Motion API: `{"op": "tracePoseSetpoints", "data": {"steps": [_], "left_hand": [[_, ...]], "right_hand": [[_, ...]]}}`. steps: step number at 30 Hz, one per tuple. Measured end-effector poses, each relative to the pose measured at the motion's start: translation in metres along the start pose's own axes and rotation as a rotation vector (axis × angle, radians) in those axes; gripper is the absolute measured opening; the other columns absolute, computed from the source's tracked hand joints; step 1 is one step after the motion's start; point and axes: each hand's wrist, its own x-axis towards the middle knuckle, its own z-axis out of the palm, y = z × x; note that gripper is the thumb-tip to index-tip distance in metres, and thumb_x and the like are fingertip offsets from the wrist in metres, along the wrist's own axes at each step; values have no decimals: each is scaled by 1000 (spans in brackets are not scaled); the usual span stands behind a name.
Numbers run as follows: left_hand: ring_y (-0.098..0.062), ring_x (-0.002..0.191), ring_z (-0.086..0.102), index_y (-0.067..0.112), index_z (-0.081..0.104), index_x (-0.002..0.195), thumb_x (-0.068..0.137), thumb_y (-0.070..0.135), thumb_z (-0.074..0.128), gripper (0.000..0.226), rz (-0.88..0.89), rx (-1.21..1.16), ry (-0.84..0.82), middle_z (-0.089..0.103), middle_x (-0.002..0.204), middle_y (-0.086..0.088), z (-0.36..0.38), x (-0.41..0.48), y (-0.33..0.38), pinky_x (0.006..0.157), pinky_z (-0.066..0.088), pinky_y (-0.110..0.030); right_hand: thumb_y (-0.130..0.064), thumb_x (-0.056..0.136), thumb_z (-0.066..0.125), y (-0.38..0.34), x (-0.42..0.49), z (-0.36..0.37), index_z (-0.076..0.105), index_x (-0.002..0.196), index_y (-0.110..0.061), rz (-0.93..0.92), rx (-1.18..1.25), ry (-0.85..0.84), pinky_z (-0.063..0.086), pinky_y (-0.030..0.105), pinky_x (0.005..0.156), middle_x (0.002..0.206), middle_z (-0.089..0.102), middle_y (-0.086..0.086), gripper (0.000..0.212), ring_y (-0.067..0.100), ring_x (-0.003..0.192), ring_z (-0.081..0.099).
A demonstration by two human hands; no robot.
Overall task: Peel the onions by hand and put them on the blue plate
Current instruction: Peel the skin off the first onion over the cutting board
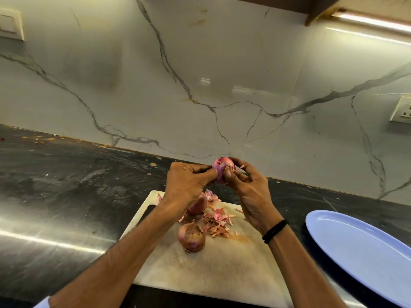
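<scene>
Far left, dark table (66,185), crumbs scattered by the marble wall (200,74). On the white cutting board (211,270), two unpeeled onions: nearer onion (192,237) in plain sight, farther onion (198,205) half hidden behind the left wrist, loose peels (219,221) just beside both. Above the board, left hand (186,183) gripping the half-peeled onion (220,172) with curled fingers, right hand (251,192) pinching a strip of skin on its other side. Far right, blue plate (364,252) on the table, apart from the board, cut off by the frame edge.

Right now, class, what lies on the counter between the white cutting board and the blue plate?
Nothing: only bare dark countertop separates cutting board and blue plate, in the head view.
</scene>
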Motion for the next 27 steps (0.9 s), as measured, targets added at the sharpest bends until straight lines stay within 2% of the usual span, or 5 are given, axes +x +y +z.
{"op": "tracePoseSetpoints", "data": {"steps": [6, 13, 19, 24, 27], "left_hand": [[-5, 77, 74, 17, 78, 96, 80, 10, 80, 18, 13, 17, 55, 76, 83, 5, -3, 0, 3, 73, 60, -21], [-5, 75, 74, 13, 78, 95, 82, 8, 77, 14, 27, -84, 33, 76, 79, 6, -1, -3, 6, 65, 55, -13], [-3, 79, 73, 18, 79, 98, 82, 18, 80, 16, 153, 141, 88, 77, 84, 7, 0, -2, 0, 78, 61, -25], [4, 71, 69, 17, 79, 94, 82, 19, 80, 12, 188, 239, 121, 68, 70, 21, 0, -2, -1, 69, 57, -14], [2, 63, 68, 19, 80, 83, 80, 18, 82, 4, 160, 241, 153, 70, 62, 16, -3, -1, -2, 60, 51, -9]], "right_hand": [[-43, 59, 90, -2, 0, 1, 61, 130, -7, 45, 102, -12, 56, 35, 93, 119, 70, 15, 85, 28, 111, 68], [-21, 80, 70, -6, -2, 2, 62, 127, -7, 71, 151, -4, 57, 30, 88, 115, 72, 13, 50, 27, 108, 69], [-23, 83, 67, -9, -5, 9, 59, 130, -4, 137, 178, -38, 57, 30, 87, 116, 71, 15, 51, 25, 104, 70], [-23, 88, 64, -9, -6, 8, 63, 122, -5, 166, 223, -22, 57, 35, 90, 117, 69, 19, 39, 29, 105, 67], [-26, 87, 63, -12, -6, 7, 64, 119, -3, 198, 273, 3, 59, 37, 90, 116, 68, 20, 39, 32, 105, 65]]}}
